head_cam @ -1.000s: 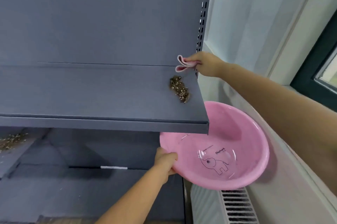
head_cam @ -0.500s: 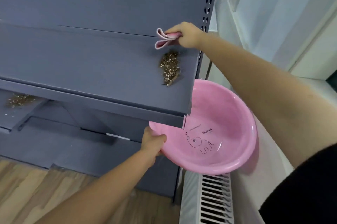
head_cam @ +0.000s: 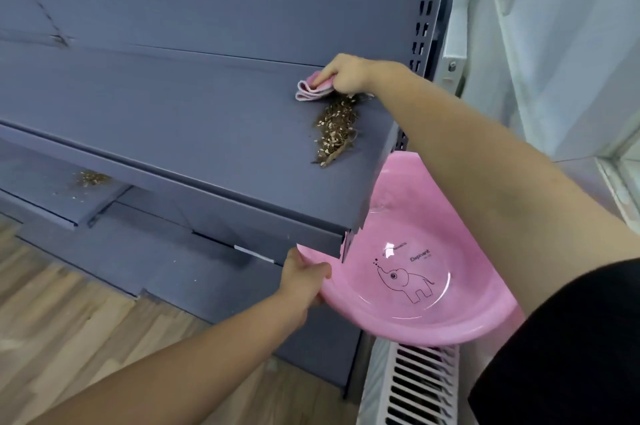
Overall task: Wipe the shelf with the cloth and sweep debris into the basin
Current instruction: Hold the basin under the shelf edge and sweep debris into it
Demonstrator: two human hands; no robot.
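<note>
Head view: left hand (head_cam: 304, 277) grips basin (head_cam: 433, 317) rim at 9 o'clock, basin held under shelf (head_cam: 173, 134) corner. Debris (head_cam: 334, 127) pile lies near shelf's right edge. Right hand (head_cam: 346, 73) clutches cloth (head_cam: 313, 90) at debris's 12 o'clock, touching it.

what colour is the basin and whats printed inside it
Pink basin, with an elephant outline; head view.
</note>
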